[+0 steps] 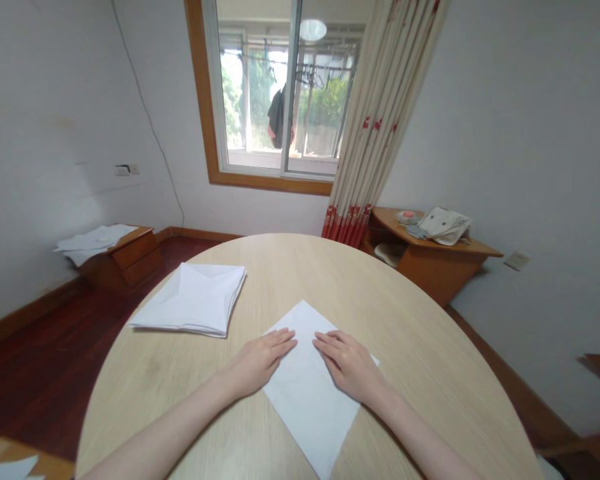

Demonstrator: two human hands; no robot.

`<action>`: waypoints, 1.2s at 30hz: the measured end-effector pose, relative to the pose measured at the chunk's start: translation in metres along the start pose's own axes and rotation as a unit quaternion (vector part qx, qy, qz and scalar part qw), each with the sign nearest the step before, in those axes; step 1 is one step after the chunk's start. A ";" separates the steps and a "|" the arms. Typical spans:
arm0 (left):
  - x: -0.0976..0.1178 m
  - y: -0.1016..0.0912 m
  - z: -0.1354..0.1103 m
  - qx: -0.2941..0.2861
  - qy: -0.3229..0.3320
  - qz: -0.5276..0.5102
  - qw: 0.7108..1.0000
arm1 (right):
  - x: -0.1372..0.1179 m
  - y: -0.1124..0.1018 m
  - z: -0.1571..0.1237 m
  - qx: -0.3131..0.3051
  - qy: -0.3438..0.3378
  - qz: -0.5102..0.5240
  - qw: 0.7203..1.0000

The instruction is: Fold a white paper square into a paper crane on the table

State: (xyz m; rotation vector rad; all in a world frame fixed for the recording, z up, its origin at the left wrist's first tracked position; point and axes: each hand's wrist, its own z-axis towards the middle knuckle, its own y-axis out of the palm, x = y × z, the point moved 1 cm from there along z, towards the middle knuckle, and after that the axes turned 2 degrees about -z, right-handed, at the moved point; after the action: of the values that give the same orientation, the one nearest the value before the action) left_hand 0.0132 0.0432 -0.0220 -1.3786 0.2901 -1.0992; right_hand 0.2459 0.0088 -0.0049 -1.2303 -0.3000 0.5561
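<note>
A white sheet of paper (313, 407) lies flat on the round wooden table (420, 373), one corner pointing away from me and another toward me. My left hand (264, 357) rests on its left edge, fingers stretched out and pointing right. On the right side, my right hand (347, 360) presses flat with its fingers pointing left. Between the two sets of fingertips a strip of paper shows. A stack of folded white paper (190, 297) sits on the table to the far left of my hands.
Behind the table stand a window (280, 100) and a patterned curtain (380, 113). A low cabinet (130, 257) with white papers is at the left. At the right, a corner desk (430, 260) carries a light cloth bag (445, 225).
</note>
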 end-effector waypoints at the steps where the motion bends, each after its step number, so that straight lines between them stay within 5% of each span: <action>1: -0.001 0.001 0.000 -0.002 -0.002 0.001 1.000 | -0.002 -0.001 0.000 -0.008 -0.003 -0.010 1.000; 14: 0.023 -0.023 -0.001 -0.029 0.000 0.058 0.998 | -0.028 -0.013 0.000 -0.117 0.069 -0.039 0.990; 20: 0.027 -0.022 -0.002 -0.035 0.013 0.102 0.994 | -0.018 -0.004 -0.002 -0.120 0.096 -0.081 0.985; 26: 0.025 -0.017 -0.003 0.021 0.056 0.120 0.991 | -0.009 0.005 -0.001 -0.109 0.122 -0.103 0.981; 36: 0.027 -0.019 -0.004 0.046 0.067 0.089 0.993 | -0.001 0.008 0.001 -0.079 0.242 -0.142 0.956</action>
State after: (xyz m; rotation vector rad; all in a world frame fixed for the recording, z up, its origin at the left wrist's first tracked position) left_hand 0.0155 0.0235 0.0053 -1.1761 0.4461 -1.0450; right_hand 0.2427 0.0111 -0.0120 -1.4057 -0.1017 -0.0278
